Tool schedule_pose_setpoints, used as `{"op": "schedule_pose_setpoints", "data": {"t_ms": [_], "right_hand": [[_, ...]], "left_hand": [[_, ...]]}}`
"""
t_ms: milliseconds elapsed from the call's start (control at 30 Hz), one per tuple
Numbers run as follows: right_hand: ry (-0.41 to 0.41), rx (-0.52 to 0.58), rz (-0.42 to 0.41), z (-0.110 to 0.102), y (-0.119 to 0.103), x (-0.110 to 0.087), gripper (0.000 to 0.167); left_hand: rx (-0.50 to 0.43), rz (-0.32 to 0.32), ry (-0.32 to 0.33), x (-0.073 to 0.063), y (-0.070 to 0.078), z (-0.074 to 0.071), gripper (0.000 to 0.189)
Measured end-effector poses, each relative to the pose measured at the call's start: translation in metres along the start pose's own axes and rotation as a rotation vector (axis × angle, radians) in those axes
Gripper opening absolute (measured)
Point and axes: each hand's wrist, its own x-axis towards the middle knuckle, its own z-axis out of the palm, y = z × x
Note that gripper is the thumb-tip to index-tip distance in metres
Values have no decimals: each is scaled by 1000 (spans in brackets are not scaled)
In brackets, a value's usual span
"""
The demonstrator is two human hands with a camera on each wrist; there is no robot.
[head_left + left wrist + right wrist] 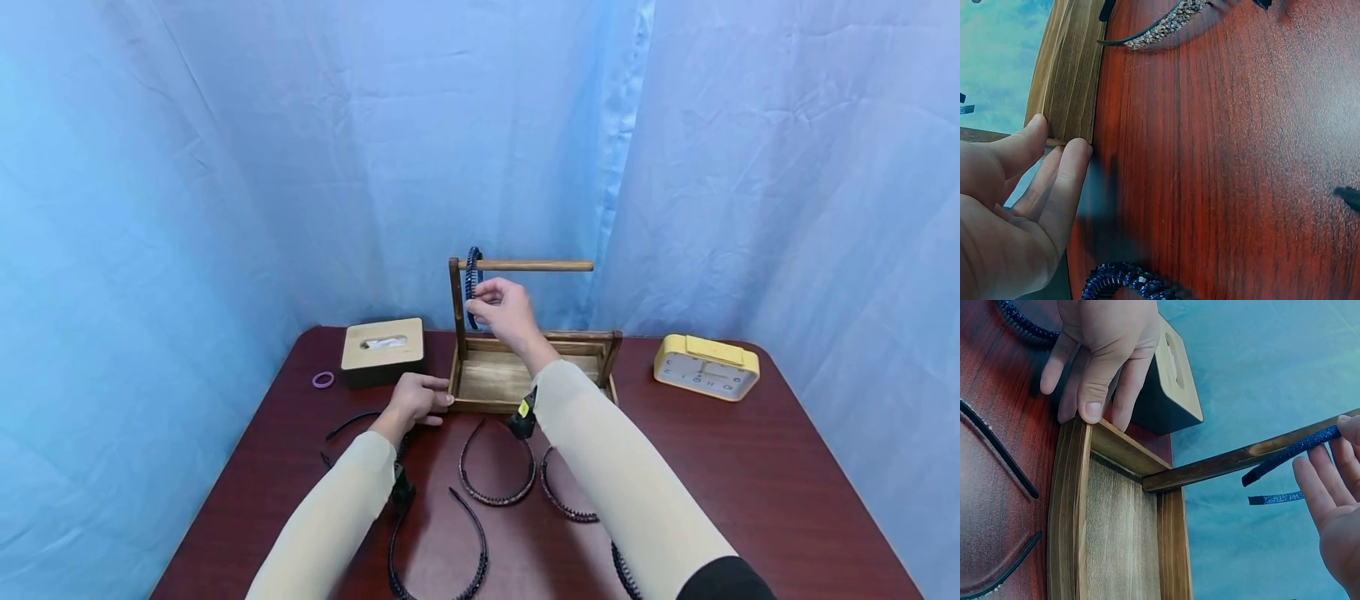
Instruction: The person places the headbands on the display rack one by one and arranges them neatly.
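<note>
A dark blue toothed headband [472, 279] is looped over the horizontal bar of a wooden rack [455, 304], near its upright post. My right hand [507, 313] pinches the headband below the bar. In the right wrist view its glittery blue ends [1285, 456] lie beside the post. With straight, spread fingers, my left hand [414, 400] touches the front left corner of the rack's tray. The left wrist view has that thumb at the top edge and fingertips against the end of the front wall [1072, 81].
Several headbands lie on the table before the rack, among them one at the middle [498, 502] and one nearer me [483, 546]. A tissue box [382, 350] and purple ring [323, 380] stand left; a yellow clock [707, 367] is at right. Blue curtains hang behind.
</note>
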Motion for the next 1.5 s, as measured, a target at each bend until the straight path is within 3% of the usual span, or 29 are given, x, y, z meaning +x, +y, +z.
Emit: {"op": "schedule_pose_setpoints", "data": {"t_ms": [267,433,600,833,1100,1500], "right_hand": [[-7,-99,-25,-19,0,-7,32],[-40,-139,-60,-46,-7,-20,36],[-84,-231,-133,-81,-18,-46,35],[-112,-320,-178,-129,-19,-106,31],[-159,-436,-240,-176,12,-191,23],[-149,-567,-214,-211,46,-307,31]], "left_hand": [[-12,5,2,1,0,2,42],[-24,6,1,2,-2,5,42],[-25,8,-1,1,-1,6,41],[-26,9,-14,0,0,8,40],[-31,2,-22,-4,0,8,40],[-51,3,-49,-5,2,5,43]]}}
